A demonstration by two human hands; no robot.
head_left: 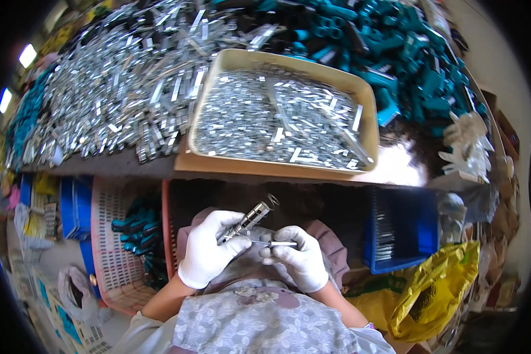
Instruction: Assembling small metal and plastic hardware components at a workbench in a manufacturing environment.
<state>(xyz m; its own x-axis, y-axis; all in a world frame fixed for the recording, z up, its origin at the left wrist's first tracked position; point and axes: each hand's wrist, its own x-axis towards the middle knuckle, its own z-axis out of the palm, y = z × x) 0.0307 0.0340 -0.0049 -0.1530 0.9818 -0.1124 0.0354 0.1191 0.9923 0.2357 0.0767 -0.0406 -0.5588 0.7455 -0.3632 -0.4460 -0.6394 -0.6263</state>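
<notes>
In my gloved left hand point(212, 248) is a shiny metal cylinder assembly point(251, 219), tilted up to the right, with a loose coil spring point(272, 202) at its upper end. The fingers and thumb close around its lower part. My gloved right hand point(298, 256) pinches a small slim metal part point(283, 243) between thumb and fingers. From it a thin rod point(258, 241) points left toward the left thumb; whether its tip touches the cylinder I cannot tell. Both hands are over my lap, just below the bench edge.
On the bench, a cream tray point(369, 100) holds many small metal pieces. Loose metal parts point(118, 88) heap to its left, teal tool housings point(395, 50) to its right, near white gloves point(469, 144). Below stand a pink basket point(121, 259), a blue bin point(404, 265) and a yellow bag point(436, 289).
</notes>
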